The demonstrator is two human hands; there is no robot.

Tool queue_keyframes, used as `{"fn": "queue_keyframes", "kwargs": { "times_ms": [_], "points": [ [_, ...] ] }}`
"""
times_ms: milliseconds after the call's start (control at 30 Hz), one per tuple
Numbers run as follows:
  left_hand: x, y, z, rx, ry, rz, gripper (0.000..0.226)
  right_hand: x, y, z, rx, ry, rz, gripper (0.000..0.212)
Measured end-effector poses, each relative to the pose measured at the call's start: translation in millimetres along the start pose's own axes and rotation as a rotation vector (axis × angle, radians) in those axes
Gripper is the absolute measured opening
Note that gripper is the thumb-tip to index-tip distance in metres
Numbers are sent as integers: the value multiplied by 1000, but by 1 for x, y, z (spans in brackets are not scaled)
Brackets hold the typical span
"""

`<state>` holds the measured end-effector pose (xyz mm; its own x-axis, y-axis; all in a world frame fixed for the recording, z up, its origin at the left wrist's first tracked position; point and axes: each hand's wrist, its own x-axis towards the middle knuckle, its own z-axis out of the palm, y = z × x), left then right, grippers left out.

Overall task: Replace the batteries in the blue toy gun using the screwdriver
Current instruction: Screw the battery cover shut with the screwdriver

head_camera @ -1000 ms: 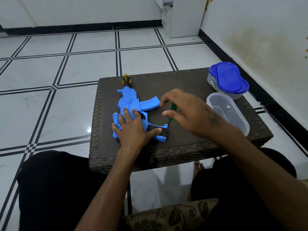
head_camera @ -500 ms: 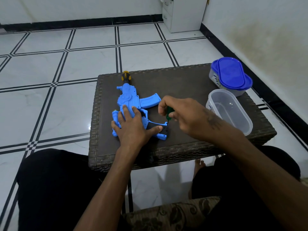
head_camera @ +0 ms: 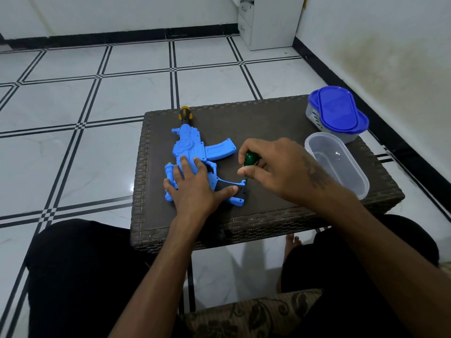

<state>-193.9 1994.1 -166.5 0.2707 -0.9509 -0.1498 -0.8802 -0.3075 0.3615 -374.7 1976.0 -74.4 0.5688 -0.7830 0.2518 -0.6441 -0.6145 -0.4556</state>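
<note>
The blue toy gun lies flat on the dark wicker table, its yellow-black muzzle pointing away from me. My left hand presses flat on the gun's rear body, fingers straight, thumb stretched along the black grip. My right hand holds the green-handled screwdriver upright between thumb and fingers. Its tip points down at the black butt end of the gun's grip. The screwdriver's shaft is mostly hidden by my fingers.
A clear lidless plastic tub stands at the table's right side, just beside my right wrist. Behind it is a container with a blue lid. A white cabinet stands against the far wall. My knees flank the table's near edge.
My right hand has brought the screwdriver down from above the table to the butt of the gun's grip and now stands it upright there. My left hand has stayed pressed on the gun.
</note>
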Motion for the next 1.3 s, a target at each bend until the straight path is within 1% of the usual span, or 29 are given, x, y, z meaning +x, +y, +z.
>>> {"fn": "queue_keyframes", "kwargs": {
  "times_ms": [67,200,267,367,467,667,933,1100,1233,1300],
  "points": [
    [-1,-1,0,6,6,9,115,-3,2,-9,51,102,21,15],
    [1,-2,0,24,9,33,114,-10,18,-15,81,317,198,13],
    [4,-2,0,38,-5,84,110,-16,28,-6,79,402,285,11],
    [15,4,-2,62,-64,202,104,-21,42,16,81,481,402,14],
    [27,14,-5,54,-138,305,99,-23,49,35,26,527,452,15],
    [52,21,-11,73,-238,409,98,-25,55,51,-42,520,600,18],
    [75,21,-14,110,-254,478,94,-34,64,66,-61,436,646,13],
    [67,6,-9,168,-249,529,115,-32,68,71,-85,374,659,12],
    [64,-8,-6,208,-219,545,105,-28,71,70,-127,350,674,10],
    [69,-11,-8,193,-222,565,100,-25,71,70,-161,312,686,12]
  ]
}}
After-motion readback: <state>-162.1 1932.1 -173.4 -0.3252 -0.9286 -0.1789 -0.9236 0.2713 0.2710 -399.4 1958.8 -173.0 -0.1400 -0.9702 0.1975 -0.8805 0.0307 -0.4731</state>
